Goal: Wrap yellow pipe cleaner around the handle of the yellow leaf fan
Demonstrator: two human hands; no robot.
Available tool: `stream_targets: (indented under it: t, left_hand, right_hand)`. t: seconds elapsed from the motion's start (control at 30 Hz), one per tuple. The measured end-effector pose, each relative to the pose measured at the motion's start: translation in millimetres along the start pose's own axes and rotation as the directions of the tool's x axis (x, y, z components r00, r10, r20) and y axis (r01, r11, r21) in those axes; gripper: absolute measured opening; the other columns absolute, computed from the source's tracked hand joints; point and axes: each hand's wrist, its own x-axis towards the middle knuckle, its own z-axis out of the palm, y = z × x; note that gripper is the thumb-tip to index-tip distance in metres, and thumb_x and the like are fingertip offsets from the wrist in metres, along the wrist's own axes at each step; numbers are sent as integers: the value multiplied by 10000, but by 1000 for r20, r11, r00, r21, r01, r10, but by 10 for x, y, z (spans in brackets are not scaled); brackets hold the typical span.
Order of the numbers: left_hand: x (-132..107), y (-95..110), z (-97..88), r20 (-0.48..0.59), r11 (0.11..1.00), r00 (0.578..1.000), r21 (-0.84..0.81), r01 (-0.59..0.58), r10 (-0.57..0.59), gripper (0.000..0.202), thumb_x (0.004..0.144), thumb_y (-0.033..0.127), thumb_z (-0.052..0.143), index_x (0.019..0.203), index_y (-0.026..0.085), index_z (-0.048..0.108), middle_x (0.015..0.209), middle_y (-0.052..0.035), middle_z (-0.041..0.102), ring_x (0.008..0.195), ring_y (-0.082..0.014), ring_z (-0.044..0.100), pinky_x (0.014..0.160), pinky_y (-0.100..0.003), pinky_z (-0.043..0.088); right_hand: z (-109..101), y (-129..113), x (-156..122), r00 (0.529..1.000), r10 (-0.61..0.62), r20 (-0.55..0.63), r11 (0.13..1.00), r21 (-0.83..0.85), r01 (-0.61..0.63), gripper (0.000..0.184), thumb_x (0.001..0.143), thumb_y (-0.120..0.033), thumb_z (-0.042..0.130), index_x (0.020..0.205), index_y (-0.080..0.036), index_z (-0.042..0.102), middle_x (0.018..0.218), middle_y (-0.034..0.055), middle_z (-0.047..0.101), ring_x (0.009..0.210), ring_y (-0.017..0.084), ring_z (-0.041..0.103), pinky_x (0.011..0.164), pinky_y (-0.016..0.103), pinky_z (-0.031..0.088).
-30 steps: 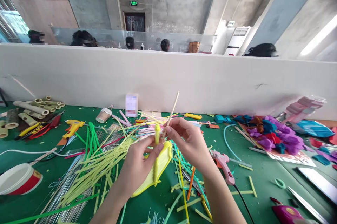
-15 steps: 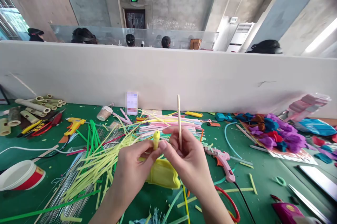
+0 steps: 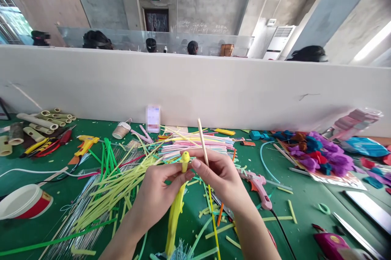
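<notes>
My left hand (image 3: 166,184) is closed, pinching a slim yellow piece (image 3: 185,156) with a rounded tip upright between thumb and fingers. Below those fingers hangs a long yellow strip (image 3: 174,221), which looks like crepe paper or soft cloth; whether it joins the upright piece is hidden. My right hand (image 3: 224,176) grips a thin pale wooden stick (image 3: 202,140), its top leaning left and its lower end hidden by the fingers. The right thumb and fingertips are close beside the yellow piece, and I cannot tell if they touch it.
Pale yellow pipe cleaners (image 3: 113,191) lie left over silvery wires. Pink bundles (image 3: 195,146) are behind my hands. A yellow glue gun (image 3: 86,145) and paper cup (image 3: 26,203) stand left; a pink glue gun (image 3: 258,188), purple petals (image 3: 339,158) and scissors (image 3: 357,235) lie right.
The yellow material below my hands has turned from a broad bundle to a narrow hanging strip. The wooden stick has tilted left and dropped slightly. My left hand has shifted a little right.
</notes>
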Motion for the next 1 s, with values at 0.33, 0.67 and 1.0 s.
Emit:
stream_targets:
  t: [0.33, 0.67, 1.0]
  left_hand:
    - [-63, 61, -185, 336, 988, 942, -143, 54, -3, 204, 938, 315, 604, 973, 293, 803, 883, 6, 797, 821, -174, 744, 760, -234, 576]
    - [-51, 35, -237, 348, 988, 938, -147, 53, 1, 205, 936, 273, 604, 961, 295, 806, 917, -4, 800, 852, -186, 750, 761, -246, 582]
    - [-38, -26, -141, 149, 996, 987, -63, 64, -54, 283, 950, 379, 563, 851, 188, 747, 813, -15, 726, 799, -182, 669, 693, -219, 503]
  right_hand:
    - [-242, -5, 165, 853, 125, 507, 965, 138, -223, 194, 842, -362, 717, 962, -217, 764, 684, -14, 649, 577, 108, 578, 590, 259, 478]
    - [-178, 26, 204, 887, 81, 455, 971, 164, -173, 135, 791, -313, 768, 889, -224, 741, 513, -94, 450, 448, 93, 486, 513, 256, 429]
    - [-97, 72, 151, 996, -5, 94, 995, 96, -4, 167, 767, -319, 792, 886, -208, 751, 503, -85, 454, 440, 63, 394, 448, 201, 312]
